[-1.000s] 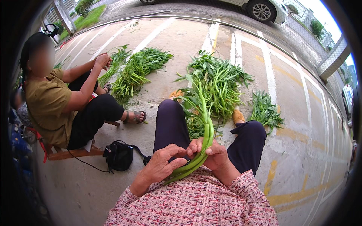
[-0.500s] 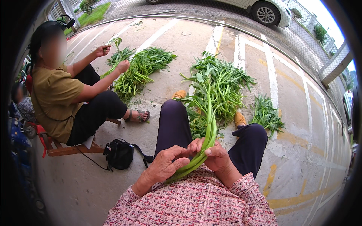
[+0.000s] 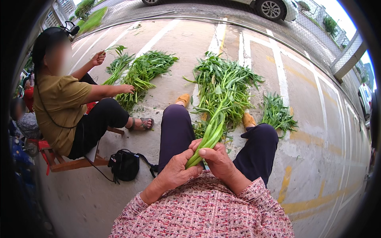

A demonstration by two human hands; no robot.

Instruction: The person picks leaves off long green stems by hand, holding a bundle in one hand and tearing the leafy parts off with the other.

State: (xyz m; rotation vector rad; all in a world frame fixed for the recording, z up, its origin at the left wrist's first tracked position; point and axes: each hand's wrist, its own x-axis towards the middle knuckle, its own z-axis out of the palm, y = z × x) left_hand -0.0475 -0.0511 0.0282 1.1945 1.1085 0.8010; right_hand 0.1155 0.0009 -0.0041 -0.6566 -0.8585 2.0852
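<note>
A bundle of water spinach (image 3: 210, 137), with long pale green stems and leafy tops, stretches away from my lap. My left hand (image 3: 179, 168) is closed round the cut ends of the stems. Beside it, my right hand (image 3: 217, 160) grips the same bundle a little farther up, thumb on top. The bundle's leaves merge with a large heap of water spinach (image 3: 226, 79) on the ground between my feet. To the right of my shoe lies a smaller pile of greens (image 3: 277, 113).
At the left a co-worker (image 3: 63, 95) sits on a low wooden stool (image 3: 75, 164), one hand holding a sprig, the other on another heap of greens (image 3: 149, 69). A black bag (image 3: 125, 164) rests on the concrete between us. A chain-link fence and white car (image 3: 274, 8) stand beyond.
My hands have gathered the stems into a fuller, more compact bundle, its lower ends drawn up into my left hand. The co-worker's nearer hand has dropped onto their heap.
</note>
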